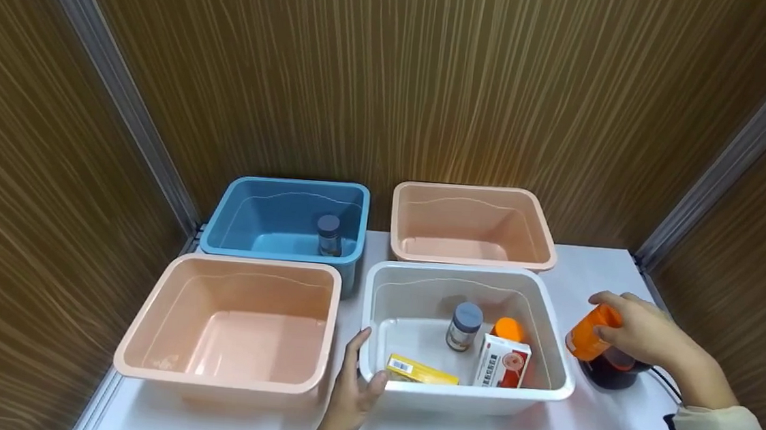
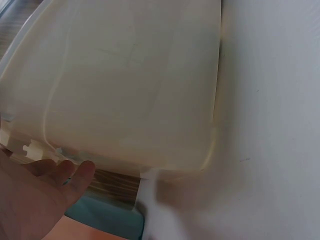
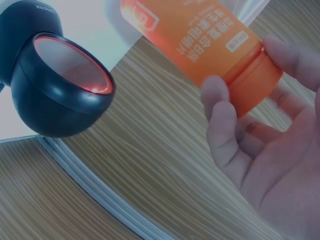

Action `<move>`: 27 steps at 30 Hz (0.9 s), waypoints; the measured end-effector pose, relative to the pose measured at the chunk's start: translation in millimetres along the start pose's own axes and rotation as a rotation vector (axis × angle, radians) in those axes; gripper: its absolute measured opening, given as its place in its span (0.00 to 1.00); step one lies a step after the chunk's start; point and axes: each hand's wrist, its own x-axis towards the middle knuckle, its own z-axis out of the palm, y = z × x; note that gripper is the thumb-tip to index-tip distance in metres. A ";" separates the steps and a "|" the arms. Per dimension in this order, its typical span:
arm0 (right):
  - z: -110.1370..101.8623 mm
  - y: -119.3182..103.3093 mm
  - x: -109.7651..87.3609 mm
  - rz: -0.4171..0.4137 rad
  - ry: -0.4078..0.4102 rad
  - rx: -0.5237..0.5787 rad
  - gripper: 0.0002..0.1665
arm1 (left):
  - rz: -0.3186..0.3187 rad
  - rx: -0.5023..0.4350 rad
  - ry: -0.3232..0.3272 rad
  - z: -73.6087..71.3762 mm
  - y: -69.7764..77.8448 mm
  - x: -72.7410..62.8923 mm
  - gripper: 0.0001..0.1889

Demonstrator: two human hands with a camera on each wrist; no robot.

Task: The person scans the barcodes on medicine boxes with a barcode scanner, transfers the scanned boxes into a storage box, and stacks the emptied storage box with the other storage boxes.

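My right hand (image 1: 644, 331) pinches an orange bottle (image 1: 587, 335) at its cap end, with the fingers and thumb round the orange cap (image 3: 255, 82). The bottle is tilted and held over a black round-headed scanner (image 3: 62, 82) whose window is ringed in red light. White printed characters show on the bottle's side. At the front left corner of the white bin (image 1: 555, 372), my left hand (image 1: 351, 397) rests with its fingers extended along the outside and the thumb by the front rim. In the left wrist view the fingertips (image 2: 84, 172) overlap the bin's wall.
Inside the white bin are a grey-capped bottle (image 1: 464, 326), an orange-capped bottle (image 1: 509, 329), a red-and-white box (image 1: 502, 363) and a yellow box (image 1: 422, 370). A blue bin (image 1: 218, 229) holds another grey-capped bottle (image 1: 329, 235). Peach bins stand left (image 1: 133, 346) and behind (image 1: 544, 251). A cable (image 1: 667, 383) trails from the scanner.
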 end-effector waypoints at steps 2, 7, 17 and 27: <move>-4.9 -2.4 2.0 0.008 0.020 -0.017 0.29 | 0.015 0.007 -0.001 0.3 -0.5 0.3 0.40; -23.8 -15.5 6.6 -0.003 0.104 -0.033 0.29 | 0.016 0.036 0.005 1.0 -0.5 0.5 0.40; -47.7 -66.2 33.1 -0.180 0.295 -0.036 0.28 | -0.034 0.022 0.011 4.6 0.5 -1.5 0.39; -42.4 -132.8 91.2 -0.328 0.233 -0.019 0.30 | -0.018 0.017 0.019 9.9 1.0 -7.8 0.39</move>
